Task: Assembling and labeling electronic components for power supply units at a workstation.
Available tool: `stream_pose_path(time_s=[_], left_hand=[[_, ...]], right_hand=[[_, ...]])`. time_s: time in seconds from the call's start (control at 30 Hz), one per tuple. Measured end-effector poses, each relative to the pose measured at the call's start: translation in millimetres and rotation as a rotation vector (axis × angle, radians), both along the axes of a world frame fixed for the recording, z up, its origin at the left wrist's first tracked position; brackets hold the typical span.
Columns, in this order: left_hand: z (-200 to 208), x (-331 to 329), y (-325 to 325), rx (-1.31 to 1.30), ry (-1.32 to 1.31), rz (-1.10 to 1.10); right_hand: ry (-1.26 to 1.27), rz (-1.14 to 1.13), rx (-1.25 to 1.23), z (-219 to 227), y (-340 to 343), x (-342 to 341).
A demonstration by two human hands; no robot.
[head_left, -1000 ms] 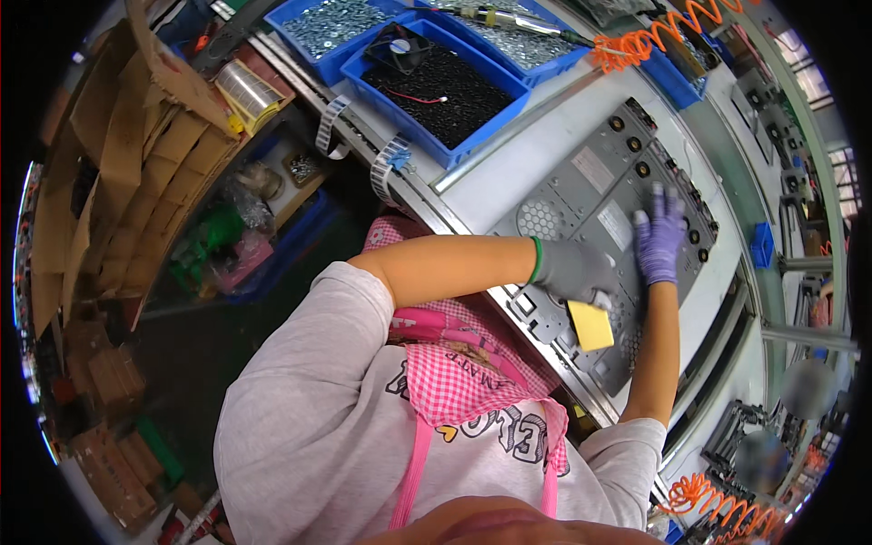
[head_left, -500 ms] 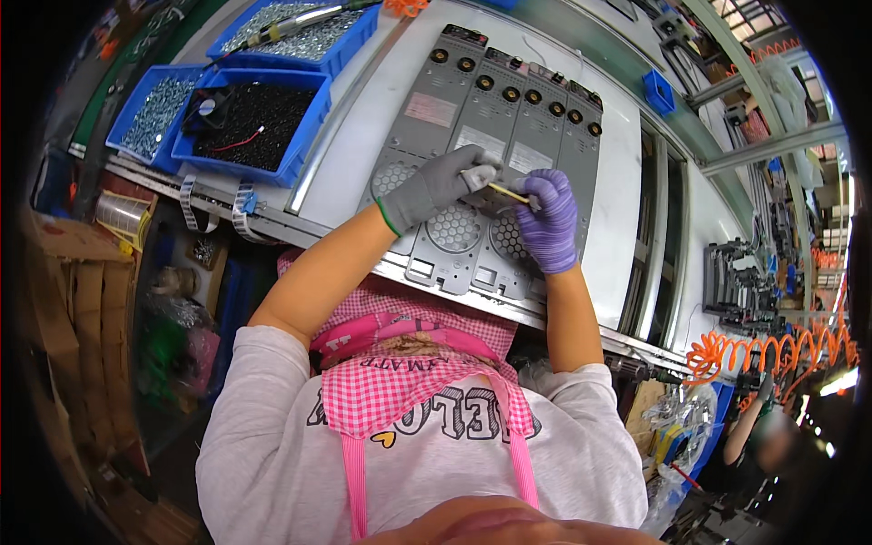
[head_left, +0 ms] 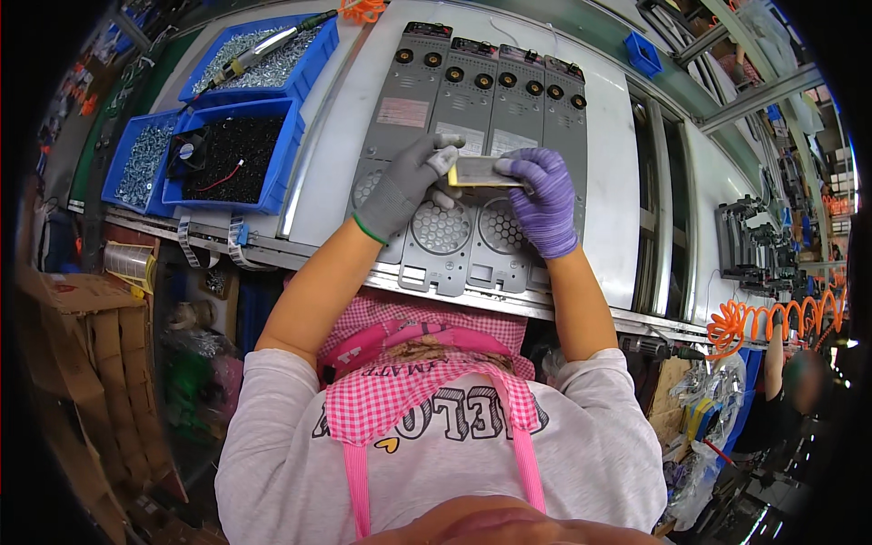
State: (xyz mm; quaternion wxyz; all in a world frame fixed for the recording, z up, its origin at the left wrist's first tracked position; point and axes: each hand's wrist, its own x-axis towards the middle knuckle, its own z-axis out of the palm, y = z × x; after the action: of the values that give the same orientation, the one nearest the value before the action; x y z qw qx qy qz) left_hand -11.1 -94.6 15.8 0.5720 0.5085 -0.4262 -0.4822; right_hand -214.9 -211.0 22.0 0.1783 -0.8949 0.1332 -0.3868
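A small flat rectangular pad [head_left: 486,172], grey on its face with a yellow edge, is held above the grey metal casings [head_left: 461,118]. My right hand [head_left: 542,202], in a purple striped glove, pinches its right end between thumb and fingers. At the pad's left edge are the bent fingertips of my left hand [head_left: 400,188], which wears a grey glove; its thumb and finger close on the yellow edge. Several casings lie side by side, with round honeycomb grilles [head_left: 441,227] near me and brass-coloured round fittings [head_left: 456,74] at the far end.
Blue bins hold silver screws [head_left: 263,65], more screws [head_left: 145,163] and black screws [head_left: 241,150]. A small fan [head_left: 188,152] lies on the black screws, a power screwdriver [head_left: 263,52] across the far bin. Metal rails [head_left: 656,200] run at right; an orange coiled hose [head_left: 727,327] hangs there.
The pad has turned from edge-on and tilted to nearly level, its broad face now showing. Both hands still hold its ends. The whole view has shifted slightly.
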Motion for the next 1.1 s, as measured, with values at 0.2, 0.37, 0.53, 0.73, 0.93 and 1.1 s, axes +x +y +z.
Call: stream_pose_path(time_s=[0.2,0.37,0.53,0.73,0.93,1.1], left_hand=[[15,-6,5,0.064,0.076,0.01],[15,-14,3,0.09,-0.106,0.152],[7,-21,1,0.047,-0.216,0.185],[-11,-19,-3,-0.07,-0.349,0.178],[-2,-21,0,-0.014,-0.32,0.14],[4,-22,1,0.033,-0.264,0.12]], right_hand=[[0.051,-0.094,-0.012,10,3,4],[0.087,-0.119,-0.17,21,22,14],[0.105,-0.089,-0.262,14,23,17],[0.17,-0.062,-0.176,10,20,18],[0.184,-0.076,-0.082,6,20,20],[0.163,-0.082,0.172,-1,17,19]])
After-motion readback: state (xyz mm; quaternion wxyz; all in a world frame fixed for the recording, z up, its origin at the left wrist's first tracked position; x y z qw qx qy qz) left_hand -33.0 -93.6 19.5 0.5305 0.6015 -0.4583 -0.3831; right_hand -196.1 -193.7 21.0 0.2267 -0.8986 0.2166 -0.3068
